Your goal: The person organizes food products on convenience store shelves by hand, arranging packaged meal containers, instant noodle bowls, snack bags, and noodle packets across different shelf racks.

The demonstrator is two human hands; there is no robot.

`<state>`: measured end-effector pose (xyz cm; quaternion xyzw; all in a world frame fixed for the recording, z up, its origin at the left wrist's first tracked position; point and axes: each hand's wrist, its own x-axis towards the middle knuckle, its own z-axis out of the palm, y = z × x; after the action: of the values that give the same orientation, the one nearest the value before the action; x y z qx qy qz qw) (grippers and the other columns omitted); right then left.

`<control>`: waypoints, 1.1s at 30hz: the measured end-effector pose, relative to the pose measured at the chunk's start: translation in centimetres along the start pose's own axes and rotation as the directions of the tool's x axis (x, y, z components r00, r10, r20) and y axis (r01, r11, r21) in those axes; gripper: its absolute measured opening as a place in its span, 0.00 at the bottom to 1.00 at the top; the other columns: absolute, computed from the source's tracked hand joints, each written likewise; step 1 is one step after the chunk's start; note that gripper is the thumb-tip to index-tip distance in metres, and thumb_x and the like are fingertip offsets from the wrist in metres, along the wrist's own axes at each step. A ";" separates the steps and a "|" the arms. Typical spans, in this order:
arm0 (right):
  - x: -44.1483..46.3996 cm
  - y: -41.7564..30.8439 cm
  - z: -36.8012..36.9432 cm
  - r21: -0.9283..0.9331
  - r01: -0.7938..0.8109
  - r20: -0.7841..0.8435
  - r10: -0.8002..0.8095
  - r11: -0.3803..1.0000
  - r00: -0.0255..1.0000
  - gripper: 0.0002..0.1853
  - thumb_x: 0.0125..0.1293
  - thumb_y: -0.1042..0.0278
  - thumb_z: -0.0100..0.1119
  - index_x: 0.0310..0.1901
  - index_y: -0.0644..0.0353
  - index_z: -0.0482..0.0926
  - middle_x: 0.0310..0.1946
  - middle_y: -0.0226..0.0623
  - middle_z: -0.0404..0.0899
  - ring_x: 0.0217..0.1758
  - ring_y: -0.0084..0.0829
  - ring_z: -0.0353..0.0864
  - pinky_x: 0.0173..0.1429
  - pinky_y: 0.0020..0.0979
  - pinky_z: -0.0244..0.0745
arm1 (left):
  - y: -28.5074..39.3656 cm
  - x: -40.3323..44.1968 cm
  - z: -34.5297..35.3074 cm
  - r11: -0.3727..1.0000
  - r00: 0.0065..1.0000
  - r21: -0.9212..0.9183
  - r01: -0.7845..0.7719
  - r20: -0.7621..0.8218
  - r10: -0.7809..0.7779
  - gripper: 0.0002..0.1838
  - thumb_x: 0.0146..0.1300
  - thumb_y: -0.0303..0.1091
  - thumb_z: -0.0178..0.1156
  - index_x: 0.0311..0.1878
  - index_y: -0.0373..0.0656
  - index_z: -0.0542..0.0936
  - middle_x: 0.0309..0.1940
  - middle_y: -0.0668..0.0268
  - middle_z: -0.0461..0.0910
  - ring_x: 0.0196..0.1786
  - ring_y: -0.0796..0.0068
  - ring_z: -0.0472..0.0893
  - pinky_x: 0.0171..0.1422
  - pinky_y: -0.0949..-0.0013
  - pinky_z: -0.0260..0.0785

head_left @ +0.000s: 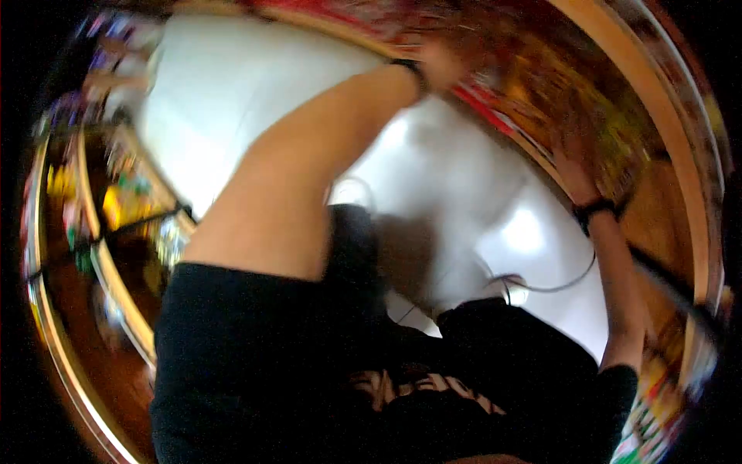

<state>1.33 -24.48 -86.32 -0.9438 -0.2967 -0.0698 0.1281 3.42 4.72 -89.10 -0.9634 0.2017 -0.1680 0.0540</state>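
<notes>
My left hand reaches across to the upper middle, at the front edge of a shelf of red packets. Motion smears its fingers, so I cannot make out whether it holds anything. Farther right, my right hand is at the same shelf, over or against yellow-brown packets. Its fingers look stretched out and apart, though they are dim and blurred, and I see nothing gripped in them. Both wrists wear dark bands.
A curved wooden shelf edge runs down the right side. To the left stand shelves with colourful goods. Below lies a shiny white floor. A dark strap or pole and a thin cable show at the right.
</notes>
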 end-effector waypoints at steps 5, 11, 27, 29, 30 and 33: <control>3.1 -4.5 2.0 0.086 0.356 0.284 -0.366 0.930 0.886 0.31 0.74 0.63 0.47 0.75 0.54 0.51 0.73 0.41 0.56 0.72 0.39 0.63 0.75 0.40 0.58 | 1.9 -0.2 -0.8 0.999 0.926 -0.011 -0.041 0.376 0.042 0.26 0.70 0.35 0.48 0.71 0.56 0.63 0.68 0.61 0.67 0.63 0.56 0.74 0.61 0.50 0.70; 6.6 -1.6 4.2 -0.031 0.342 0.193 -0.330 0.939 0.924 0.29 0.74 0.63 0.46 0.73 0.56 0.53 0.71 0.42 0.58 0.70 0.39 0.64 0.74 0.40 0.59 | -0.2 -0.8 -3.4 0.993 0.793 0.039 -0.114 0.606 0.067 0.28 0.74 0.40 0.46 0.75 0.58 0.56 0.71 0.66 0.64 0.69 0.61 0.68 0.68 0.50 0.63; 1.9 -2.4 7.9 0.029 0.324 0.064 -0.325 0.946 0.944 0.23 0.75 0.63 0.44 0.68 0.60 0.60 0.66 0.45 0.65 0.65 0.39 0.68 0.71 0.39 0.62 | 10.9 -37.2 -24.0 0.162 -0.081 0.429 0.889 0.496 -0.865 0.13 0.62 0.37 0.57 0.50 0.53 0.79 0.46 0.58 0.83 0.50 0.56 0.83 0.52 0.50 0.75; 1.8 -2.4 8.1 0.048 0.339 0.079 -0.342 0.940 0.937 0.23 0.75 0.63 0.44 0.68 0.60 0.61 0.65 0.45 0.65 0.65 0.39 0.68 0.70 0.39 0.63 | 17.4 -39.6 -31.5 0.025 -0.303 0.508 0.861 0.551 -0.777 0.14 0.58 0.35 0.59 0.48 0.51 0.79 0.41 0.59 0.83 0.46 0.54 0.84 0.46 0.50 0.77; 1.8 -2.2 8.1 0.057 0.335 0.078 -0.339 0.941 0.938 0.22 0.75 0.63 0.44 0.67 0.61 0.62 0.65 0.46 0.66 0.64 0.39 0.69 0.70 0.39 0.63 | 20.1 -41.2 -33.4 0.010 -0.433 0.613 0.790 0.569 -0.699 0.15 0.58 0.34 0.59 0.50 0.50 0.79 0.42 0.58 0.84 0.46 0.55 0.84 0.44 0.51 0.78; 1.8 -2.0 8.1 0.055 0.333 0.085 -0.336 0.941 0.938 0.22 0.75 0.63 0.44 0.66 0.61 0.63 0.63 0.46 0.67 0.64 0.39 0.69 0.69 0.39 0.63 | 28.2 -44.3 -38.3 -0.398 -0.723 0.634 0.663 0.405 -0.559 0.18 0.58 0.34 0.57 0.54 0.48 0.78 0.42 0.53 0.84 0.47 0.52 0.84 0.46 0.51 0.78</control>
<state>2.06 -19.58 -93.33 -0.8791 -0.4597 -0.0406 0.1195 -58.43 -4.39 -71.43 -0.5932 -0.7406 0.2996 -0.0989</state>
